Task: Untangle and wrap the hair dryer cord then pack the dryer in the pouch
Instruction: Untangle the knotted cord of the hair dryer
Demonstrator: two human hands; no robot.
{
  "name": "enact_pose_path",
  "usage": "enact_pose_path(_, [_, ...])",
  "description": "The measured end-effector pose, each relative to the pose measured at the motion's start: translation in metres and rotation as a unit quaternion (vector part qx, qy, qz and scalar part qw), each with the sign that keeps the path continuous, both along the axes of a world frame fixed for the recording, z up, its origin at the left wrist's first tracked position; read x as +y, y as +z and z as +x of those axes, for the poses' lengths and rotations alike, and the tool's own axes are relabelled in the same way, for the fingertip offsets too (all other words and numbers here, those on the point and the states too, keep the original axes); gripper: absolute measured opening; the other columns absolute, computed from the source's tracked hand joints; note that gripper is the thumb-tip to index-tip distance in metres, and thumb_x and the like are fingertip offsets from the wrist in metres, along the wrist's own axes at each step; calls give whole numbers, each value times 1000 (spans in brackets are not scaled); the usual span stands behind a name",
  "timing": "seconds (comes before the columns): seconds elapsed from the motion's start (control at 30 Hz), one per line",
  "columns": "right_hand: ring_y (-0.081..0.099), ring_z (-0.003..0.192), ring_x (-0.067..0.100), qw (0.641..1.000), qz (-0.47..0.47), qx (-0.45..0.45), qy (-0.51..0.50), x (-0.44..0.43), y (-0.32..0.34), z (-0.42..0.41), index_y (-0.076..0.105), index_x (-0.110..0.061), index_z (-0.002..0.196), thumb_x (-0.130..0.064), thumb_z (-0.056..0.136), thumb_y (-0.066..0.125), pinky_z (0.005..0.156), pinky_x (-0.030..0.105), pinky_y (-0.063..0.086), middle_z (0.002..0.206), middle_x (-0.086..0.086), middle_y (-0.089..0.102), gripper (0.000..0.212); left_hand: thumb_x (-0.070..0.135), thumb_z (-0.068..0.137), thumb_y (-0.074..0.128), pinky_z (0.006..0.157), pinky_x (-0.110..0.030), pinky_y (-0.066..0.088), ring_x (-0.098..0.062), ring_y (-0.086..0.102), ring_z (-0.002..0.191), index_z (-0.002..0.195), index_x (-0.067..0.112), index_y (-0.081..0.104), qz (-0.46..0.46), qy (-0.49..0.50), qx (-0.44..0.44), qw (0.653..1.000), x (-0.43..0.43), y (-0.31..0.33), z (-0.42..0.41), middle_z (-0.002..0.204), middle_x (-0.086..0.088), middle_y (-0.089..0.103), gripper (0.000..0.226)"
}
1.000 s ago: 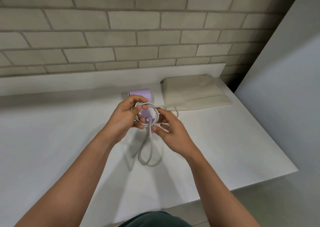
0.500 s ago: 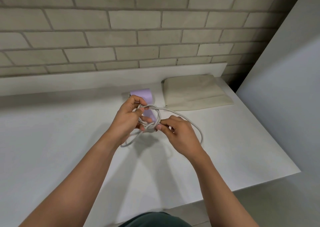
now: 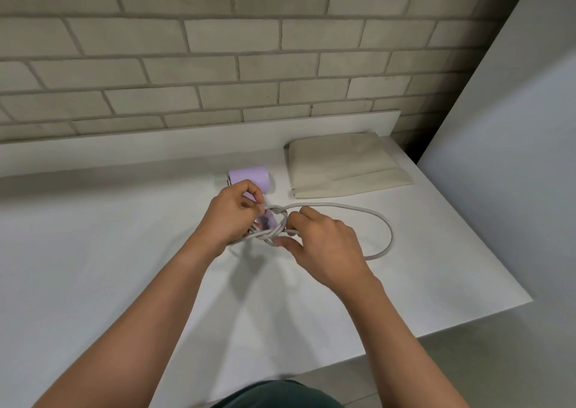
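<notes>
Wrapping looks to be the step in hand: the left hand [image 3: 232, 217] curls round a bundle of grey cord [image 3: 389, 236] turns gathered against the handle of the lilac hair dryer [image 3: 249, 176], while the right hand [image 3: 324, 245] pinches the strands just right of that bundle, so the two hands sit close together near the middle of the white counter [image 3: 109, 251]. One slack loop of cord trails out to the right and lies on the counter. To do this well, the left grip should pin the finished turns so that none slips, and the right should feed the loose loop round evenly, without twist. The beige pouch [image 3: 343, 164] lies flat, far right, untouched.
</notes>
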State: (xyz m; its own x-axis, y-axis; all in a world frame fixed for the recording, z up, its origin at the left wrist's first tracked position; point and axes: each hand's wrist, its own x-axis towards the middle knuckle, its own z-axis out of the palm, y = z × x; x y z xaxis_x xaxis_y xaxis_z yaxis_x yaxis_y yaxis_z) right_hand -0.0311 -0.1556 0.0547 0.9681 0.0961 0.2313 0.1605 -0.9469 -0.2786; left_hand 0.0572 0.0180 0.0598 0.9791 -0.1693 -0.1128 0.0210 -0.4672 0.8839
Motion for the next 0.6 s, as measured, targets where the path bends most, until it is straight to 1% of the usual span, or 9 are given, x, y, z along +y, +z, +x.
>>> enact_pose_path(0.07, [67, 72, 34, 997, 30, -71, -14, 6, -4, 2, 59, -23, 101, -46, 95, 68, 56, 34, 44, 90, -5, 67, 26, 5, 90, 68, 49, -20, 41, -9, 55, 49, 89, 17, 65, 0, -15, 23, 1000, -2, 7, -2, 75, 0, 76, 12])
enact_pose_path(0.17, [69, 65, 31, 991, 73, -113, -13, 10, -9, 2, 48, -29, 115, -40, 90, 73, 51, 39, 54, 85, -6, 72, 37, 0, 88, 66, 41, -15, 33, -3, 48, 40, 86, 13, 64, 6, -43, 39, 998, -3, 16, -3, 74, -3, 78, 13])
enact_pose_path(0.2, [69, 65, 30, 990, 70, -126, -5, 10, -11, 2, 49, -32, 118, -38, 90, 70, 49, 40, 54, 88, -6, 72, 35, 0, 88, 66, 43, -15, 34, -3, 49, 41, 85, 12, 64, 12, -51, 43, 998, -2, 18, -3, 71, 0, 77, 13])
enact_pose_path(0.27, [66, 61, 27, 986, 59, -153, 4, 8, -13, 4, 62, -31, 109, -34, 90, 68, 44, 38, 52, 87, -7, 69, 20, 4, 89, 67, 51, -20, 39, -4, 53, 48, 85, 13, 66, 26, -59, 50, 997, -2, 18, -3, 66, 7, 74, 10])
enact_pose_path(0.33, [64, 62, 25, 986, 62, -153, -3, 3, -13, 5, 69, -30, 102, -34, 90, 67, 44, 36, 50, 84, -7, 68, 12, 18, 92, 69, 58, -24, 44, -8, 59, 61, 85, 19, 67, 33, -47, 30, 998, -2, 16, -3, 74, 9, 75, 8])
enact_pose_path(0.4, [65, 69, 25, 990, 79, -117, -13, 0, -8, 6, 71, -32, 102, -35, 92, 66, 51, 37, 52, 84, -7, 69, 12, 34, 94, 70, 64, -27, 48, -10, 63, 72, 82, 26, 67, 31, -3, -79, 996, -1, 14, -9, 85, 11, 73, 15])
enact_pose_path(0.47, [66, 75, 25, 992, 87, -85, -26, -5, -2, 8, 72, -34, 103, -37, 94, 66, 57, 37, 52, 87, -7, 71, 11, 37, 93, 74, 73, -25, 49, -9, 62, 80, 82, 23, 65, 0, 5, -245, 970, 4, 16, -21, 86, 9, 67, 19])
enact_pose_path(0.53, [66, 80, 25, 992, 88, -76, -39, -6, 4, 9, 73, -34, 105, -37, 95, 67, 61, 37, 52, 90, -7, 73, 12, 36, 86, 81, 75, -21, 47, -10, 59, 84, 84, 18, 64, 20, -58, -356, 933, 10, 13, -32, 87, 9, 62, 25])
enact_pose_path(0.6, [65, 81, 26, 993, 85, -66, -44, -6, 10, 10, 73, -33, 102, -37, 94, 66, 63, 37, 52, 90, -7, 74, 12, 40, 84, 85, 72, -29, 50, -10, 57, 85, 90, 19, 64, 88, -117, -400, 905, 12, 2, -36, 91, 13, 59, 30])
